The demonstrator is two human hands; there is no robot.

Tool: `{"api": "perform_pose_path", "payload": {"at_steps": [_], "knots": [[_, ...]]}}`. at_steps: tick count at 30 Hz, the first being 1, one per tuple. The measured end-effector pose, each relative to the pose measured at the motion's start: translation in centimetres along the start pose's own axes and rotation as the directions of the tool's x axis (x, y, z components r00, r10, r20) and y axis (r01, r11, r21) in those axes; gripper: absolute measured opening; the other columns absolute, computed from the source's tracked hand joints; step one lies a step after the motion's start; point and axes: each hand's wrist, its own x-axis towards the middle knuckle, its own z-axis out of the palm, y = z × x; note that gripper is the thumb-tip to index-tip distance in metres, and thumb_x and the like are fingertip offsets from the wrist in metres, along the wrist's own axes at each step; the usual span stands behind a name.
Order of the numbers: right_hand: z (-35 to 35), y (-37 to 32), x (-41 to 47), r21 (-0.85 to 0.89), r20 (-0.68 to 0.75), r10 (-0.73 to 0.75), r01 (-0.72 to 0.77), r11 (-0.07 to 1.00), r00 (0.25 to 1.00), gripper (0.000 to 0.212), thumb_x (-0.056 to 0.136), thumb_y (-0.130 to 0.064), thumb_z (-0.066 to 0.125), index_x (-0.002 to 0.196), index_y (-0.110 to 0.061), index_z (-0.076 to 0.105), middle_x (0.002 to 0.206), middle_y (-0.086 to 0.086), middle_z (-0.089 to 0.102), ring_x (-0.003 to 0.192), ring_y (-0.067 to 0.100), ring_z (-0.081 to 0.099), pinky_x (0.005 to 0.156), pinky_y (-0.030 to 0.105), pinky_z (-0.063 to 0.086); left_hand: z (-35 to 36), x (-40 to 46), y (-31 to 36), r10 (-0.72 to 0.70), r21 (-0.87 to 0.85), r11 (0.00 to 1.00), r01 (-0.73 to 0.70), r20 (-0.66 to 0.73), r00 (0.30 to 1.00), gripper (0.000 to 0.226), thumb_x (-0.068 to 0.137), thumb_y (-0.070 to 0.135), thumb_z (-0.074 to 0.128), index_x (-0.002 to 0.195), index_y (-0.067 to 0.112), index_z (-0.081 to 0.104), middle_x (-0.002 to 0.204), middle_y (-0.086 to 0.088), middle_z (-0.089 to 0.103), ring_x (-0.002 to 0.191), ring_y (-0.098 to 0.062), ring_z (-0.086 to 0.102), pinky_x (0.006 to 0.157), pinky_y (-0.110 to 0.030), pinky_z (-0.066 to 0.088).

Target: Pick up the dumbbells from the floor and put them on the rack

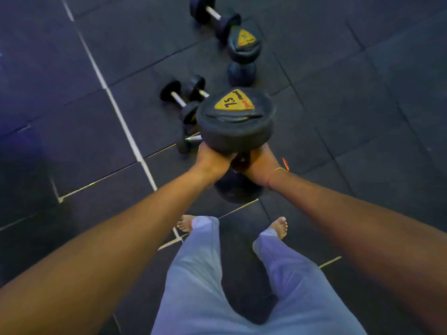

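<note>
Rubber floor (pixel 338 105) below: keep left hand (pixel 212 160) and right hand (pixel 258 163) wrapped tight around the upright dumbbell (pixel 235 119) handle, lifting close to the body.

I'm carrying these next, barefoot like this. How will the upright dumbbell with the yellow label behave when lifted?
The upright dumbbell is probably heavy: its twin takes both the left hand and right hand. Standing on end, it may tip if nudged, then roll on its round heads.

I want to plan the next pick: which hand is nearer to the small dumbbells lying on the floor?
Left. The left hand grips the held dumbbell on the side next to the small dumbbells; the right hand grips its far side.
</note>
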Motion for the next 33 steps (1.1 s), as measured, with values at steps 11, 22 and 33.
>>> {"api": "perform_pose_path", "payload": {"at_steps": [11, 22, 33], "knots": [[13.1, -30.3, -0.7, -0.011, 0.308, -0.326, 0.346, 0.938, 0.894, 0.044, 0.061, -0.027, 0.069, 0.102, -0.014, 0.060, 0.092, 0.004, 0.070, 0.084, 0.021, 0.067, 0.075, 0.040, 0.055, -31.3, -4.6, 2.6, -0.145, -0.456, 0.886, -0.085, -0.446, 0.883, 0.047, 0.072, 0.022, 0.086, 0.114, 0.014, 0.067, 0.109, -0.002, 0.072, 0.100, -0.013, 0.068, 0.091, -0.034, 0.056], [29.1, -61.3, -5.2, 0.072, 0.667, -0.556, 0.700, 0.711, 0.496, 0.035, 0.072, -0.015, 0.076, 0.104, -0.015, 0.063, 0.091, 0.003, 0.069, 0.083, 0.018, 0.066, 0.067, 0.029, 0.056, -63.9, -12.8, 1.1, -0.357, -0.571, 0.802, -0.175, -0.693, 0.626, 0.026, 0.083, 0.024, 0.077, 0.104, 0.010, 0.067, 0.100, -0.015, 0.073, 0.082, -0.027, 0.073, 0.063, -0.041, 0.062], [50.3, -85.2, -8.3, 0.186, 0.843, -0.519, 0.827, 0.531, 0.144, 0.039, 0.064, -0.024, 0.076, 0.100, -0.021, 0.064, 0.085, 0.000, 0.070, 0.079, 0.014, 0.067, 0.072, 0.036, 0.058, -90.6, -20.1, -3.5, -0.556, -0.670, 0.681, -0.295, -0.736, 0.387, 0.028, 0.090, 0.022, 0.070, 0.113, 0.006, 0.065, 0.100, -0.015, 0.070, 0.087, -0.030, 0.070, 0.065, -0.035, 0.060]]}}
